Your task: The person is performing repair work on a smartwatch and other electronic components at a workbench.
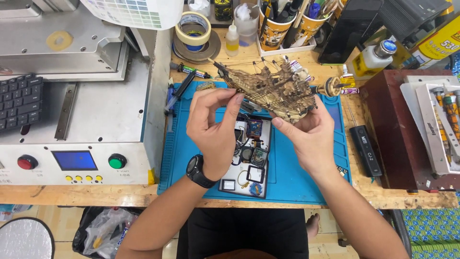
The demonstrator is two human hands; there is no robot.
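Clearly, above the blue work mat [297, 182], a small wooden ship model [275, 88] is held up and inspected. It is gripped underneath by the right hand [311, 132]; its rigging is pinched by the left hand [213, 127]. Gentle, steady fingers are needed next.

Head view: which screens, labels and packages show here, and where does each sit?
Machine screen: small blue rectangle on the white front panel, far left.
Yellow package: top right corner, yellow with dark print.
Glue bottle: right of the model ship, white, blue cap.
Black remote: right of the blue mat, white label marks.
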